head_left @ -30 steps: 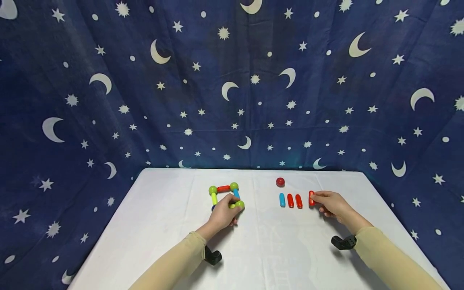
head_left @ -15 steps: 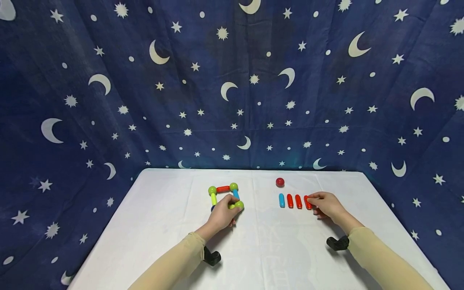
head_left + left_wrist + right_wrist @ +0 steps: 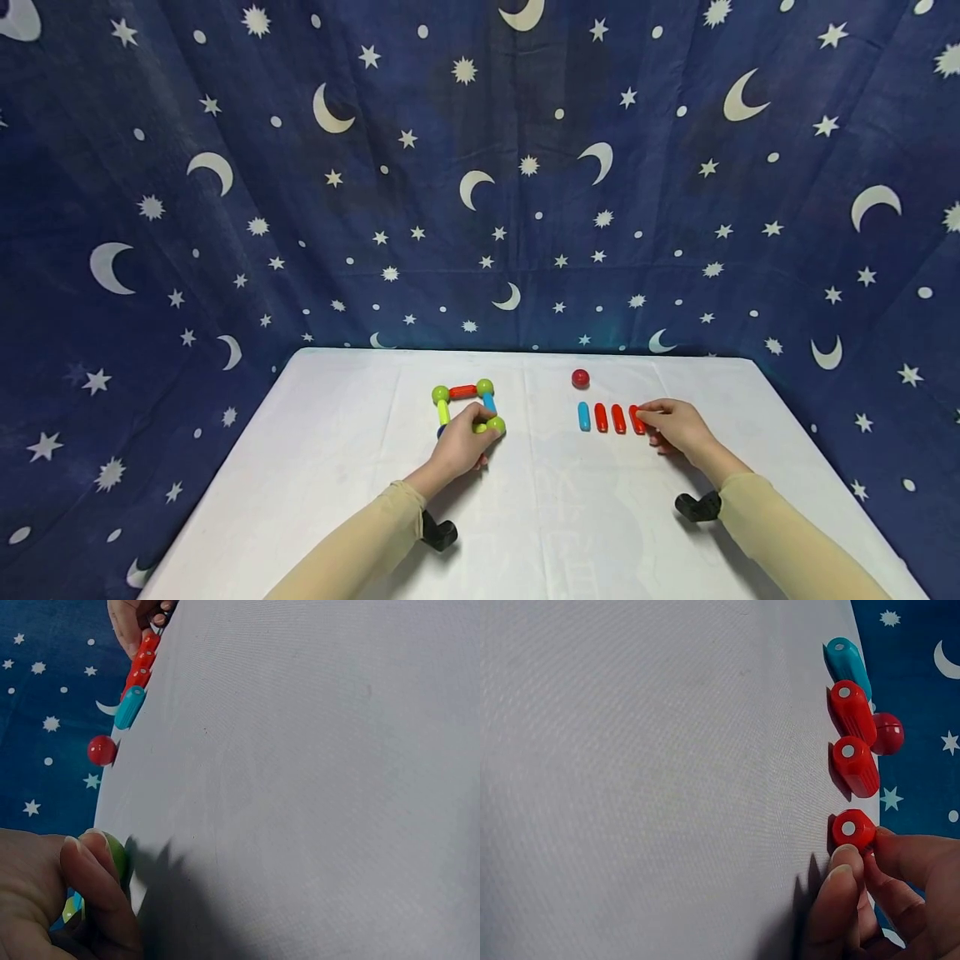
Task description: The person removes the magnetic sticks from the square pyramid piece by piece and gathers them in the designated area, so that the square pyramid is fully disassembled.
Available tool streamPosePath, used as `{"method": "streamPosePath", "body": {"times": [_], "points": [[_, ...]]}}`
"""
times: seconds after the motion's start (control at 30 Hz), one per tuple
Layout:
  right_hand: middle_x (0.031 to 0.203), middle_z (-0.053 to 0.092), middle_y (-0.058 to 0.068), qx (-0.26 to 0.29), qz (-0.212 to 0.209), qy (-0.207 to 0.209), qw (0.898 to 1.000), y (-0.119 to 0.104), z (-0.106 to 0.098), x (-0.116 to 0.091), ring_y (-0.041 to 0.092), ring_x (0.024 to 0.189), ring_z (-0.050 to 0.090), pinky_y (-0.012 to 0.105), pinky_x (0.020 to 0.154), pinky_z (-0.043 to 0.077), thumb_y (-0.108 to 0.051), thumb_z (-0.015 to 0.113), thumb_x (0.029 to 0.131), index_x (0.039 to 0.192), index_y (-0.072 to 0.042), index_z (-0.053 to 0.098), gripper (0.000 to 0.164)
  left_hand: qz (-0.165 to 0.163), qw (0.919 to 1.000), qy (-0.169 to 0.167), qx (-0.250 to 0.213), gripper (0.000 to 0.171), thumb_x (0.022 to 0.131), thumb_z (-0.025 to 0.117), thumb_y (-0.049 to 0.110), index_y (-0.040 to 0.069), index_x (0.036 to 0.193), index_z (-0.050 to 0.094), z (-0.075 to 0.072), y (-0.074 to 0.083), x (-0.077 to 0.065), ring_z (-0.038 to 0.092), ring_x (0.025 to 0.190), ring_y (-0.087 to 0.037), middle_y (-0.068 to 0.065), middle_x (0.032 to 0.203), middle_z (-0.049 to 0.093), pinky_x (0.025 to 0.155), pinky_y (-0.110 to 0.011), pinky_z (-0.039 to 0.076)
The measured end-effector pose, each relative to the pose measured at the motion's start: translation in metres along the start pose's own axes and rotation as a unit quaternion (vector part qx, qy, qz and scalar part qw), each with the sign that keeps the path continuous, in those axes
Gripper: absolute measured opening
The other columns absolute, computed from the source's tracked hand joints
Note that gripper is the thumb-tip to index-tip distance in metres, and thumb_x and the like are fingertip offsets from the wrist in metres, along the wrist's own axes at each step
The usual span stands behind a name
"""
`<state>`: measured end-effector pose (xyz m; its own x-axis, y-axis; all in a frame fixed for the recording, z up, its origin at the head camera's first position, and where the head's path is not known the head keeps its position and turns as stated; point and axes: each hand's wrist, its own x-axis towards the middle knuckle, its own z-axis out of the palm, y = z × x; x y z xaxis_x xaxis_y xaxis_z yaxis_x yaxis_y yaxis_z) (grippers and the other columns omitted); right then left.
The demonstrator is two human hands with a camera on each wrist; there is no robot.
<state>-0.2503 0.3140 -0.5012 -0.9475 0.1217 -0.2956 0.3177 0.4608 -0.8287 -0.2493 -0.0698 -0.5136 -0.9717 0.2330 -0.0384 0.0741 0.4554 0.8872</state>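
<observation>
A closed shape of magnetic rods and balls lies on the left part of the table, with a red rod [image 3: 462, 391] at its far side and a green ball [image 3: 484, 387] at the far right corner. My left hand [image 3: 459, 437] grips its near side by the near-right green ball [image 3: 496, 426] and hides much of that side. On the right, my right hand [image 3: 681, 425] pinches a red magnetic rod [image 3: 853, 829] between thumb and fingers. That rod stands slightly tilted at the right end of a row, beside two red rods [image 3: 618, 418] and a blue rod [image 3: 584, 416].
A red ball [image 3: 581, 378] sits behind the row of rods. The white table [image 3: 570, 517] ends at a dark blue curtain [image 3: 420, 125] with moons and stars. Each wrist wears a black camera mount [image 3: 439, 531].
My right hand has moved left with the red rod, bringing it close to the row, and the rod now leans a little. The left hand stays where it was.
</observation>
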Motion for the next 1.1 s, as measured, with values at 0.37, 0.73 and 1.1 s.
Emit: {"method": "streamPosePath", "body": {"times": [0.37, 0.73, 1.1], "points": [[0.075, 0.061, 0.006, -0.004, -0.001, 0.008, 1.0, 0.001, 0.001, 0.001, 0.015, 0.061, 0.059, 0.031, 0.057, 0.055, -0.023, 0.063, 0.102, 0.133, 0.006, 0.055, 0.043, 0.002, 1.0, -0.001, 0.004, 0.024, 0.099, 0.07, 0.013, 0.011, 0.121, 0.061, 0.0, -0.001, 0.002, 0.057, 0.05, -0.014, -0.006, 0.109, 0.063, 0.048, -0.032, 0.053], [0.082, 0.062, 0.008, -0.007, -0.003, 0.009, 1.0, 0.003, 0.002, 0.004, 0.015, 0.061, 0.06, 0.031, 0.057, 0.056, -0.025, 0.06, 0.104, 0.134, 0.009, 0.053, 0.046, 0.003, 1.0, 0.0, 0.004, 0.025, 0.099, 0.07, 0.013, 0.01, 0.121, 0.061, -0.001, 0.0, -0.001, 0.057, 0.05, -0.013, -0.007, 0.111, 0.064, 0.047, -0.03, 0.052], [0.103, 0.064, 0.017, -0.05, -0.059, 0.107, 0.991, -0.015, -0.001, -0.005, 0.025, 0.078, 0.057, 0.031, 0.059, 0.049, -0.038, 0.051, 0.107, 0.131, 0.004, 0.06, 0.049, 0.009, 0.9984, -0.056, 0.003, 0.023, 0.099, 0.07, 0.014, 0.013, 0.121, 0.064, -0.015, 0.0, -0.006, 0.053, 0.048, -0.013, -0.003, 0.099, 0.065, 0.046, -0.027, 0.048]]}}
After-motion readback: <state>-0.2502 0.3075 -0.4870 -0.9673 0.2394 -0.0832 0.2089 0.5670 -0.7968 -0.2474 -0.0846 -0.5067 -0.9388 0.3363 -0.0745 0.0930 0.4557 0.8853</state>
